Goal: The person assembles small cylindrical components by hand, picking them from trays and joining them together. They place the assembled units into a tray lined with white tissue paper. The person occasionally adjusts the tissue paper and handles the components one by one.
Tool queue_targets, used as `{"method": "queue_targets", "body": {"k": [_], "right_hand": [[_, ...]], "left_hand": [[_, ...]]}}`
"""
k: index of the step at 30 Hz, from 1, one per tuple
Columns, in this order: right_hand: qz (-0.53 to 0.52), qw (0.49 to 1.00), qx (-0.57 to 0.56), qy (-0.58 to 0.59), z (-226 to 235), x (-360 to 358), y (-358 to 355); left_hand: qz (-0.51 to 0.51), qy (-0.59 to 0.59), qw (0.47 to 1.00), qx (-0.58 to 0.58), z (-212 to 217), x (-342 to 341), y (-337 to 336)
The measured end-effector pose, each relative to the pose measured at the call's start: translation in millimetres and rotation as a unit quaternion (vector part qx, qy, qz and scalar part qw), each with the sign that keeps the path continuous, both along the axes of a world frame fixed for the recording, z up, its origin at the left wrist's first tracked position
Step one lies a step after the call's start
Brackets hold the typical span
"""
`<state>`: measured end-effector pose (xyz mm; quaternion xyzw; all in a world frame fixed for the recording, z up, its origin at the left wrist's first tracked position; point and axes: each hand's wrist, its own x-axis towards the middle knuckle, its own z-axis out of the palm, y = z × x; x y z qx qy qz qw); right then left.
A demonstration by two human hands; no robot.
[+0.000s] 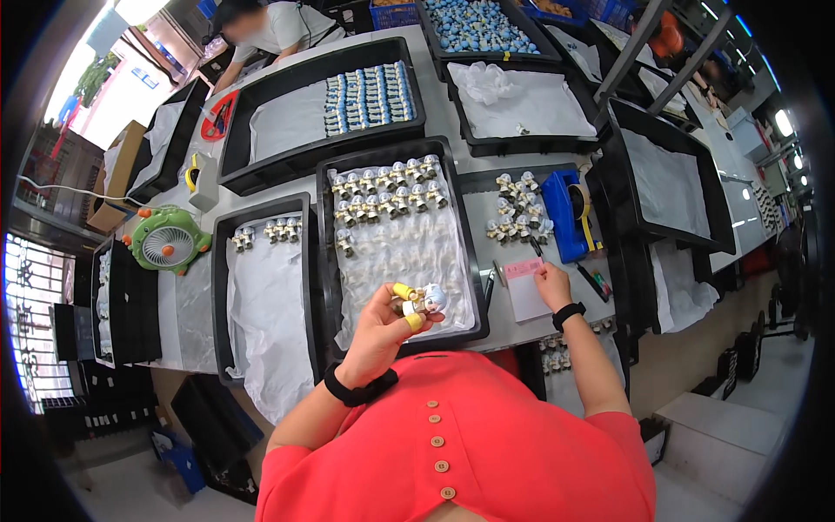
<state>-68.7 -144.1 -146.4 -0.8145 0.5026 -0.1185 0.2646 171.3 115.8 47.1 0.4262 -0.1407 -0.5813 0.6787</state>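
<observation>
My left hand [383, 329], yellow covers on its fingertips, grips a small figurine [432, 300] with pale blue hair. It is held above the near end of a black tray [483, 324] lined with white sheeting, where rows of similar figurines [389, 204] stand at the far end. My right hand [552, 285] is closed at the right edge of a paper pad [527, 296] with a pink top strip. Whatever its fingers pinch is too small to make out. A short dark object [536, 249] shows just beyond those fingers.
Loose figurines [519, 209] cluster beside a blue tape dispenser [565, 213]. Left of the middle tray are another lined tray [309, 252] and a green fan [168, 241]. A pen [489, 289] lies left of the pad. Across the table sits another person [287, 30].
</observation>
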Motion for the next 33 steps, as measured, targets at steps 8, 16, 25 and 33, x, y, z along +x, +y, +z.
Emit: {"method": "queue_targets", "body": {"k": [8, 16, 25, 33], "right_hand": [[0.085, 0.992, 0.015, -0.089, -17.4, 48.9, 35.0], [0.072, 0.967, 0.161, -0.182, 10.5, 61.6, 44.0], [0.185, 0.705, 0.529, -0.434, 154.5, 69.9, 81.4], [0.248, 0.750, 0.476, -0.386, 158.3, 73.8, 79.7]], "left_hand": [[-0.037, -0.130, 0.990, 0.038, -5.0, -21.4, -14.9], [-0.045, -0.161, 0.985, 0.049, -6.4, -32.3, -16.7], [0.056, -0.210, 0.976, -0.007, -16.7, -56.7, -31.0], [0.087, -0.189, 0.978, 0.003, -22.9, -66.2, -28.1]]}}
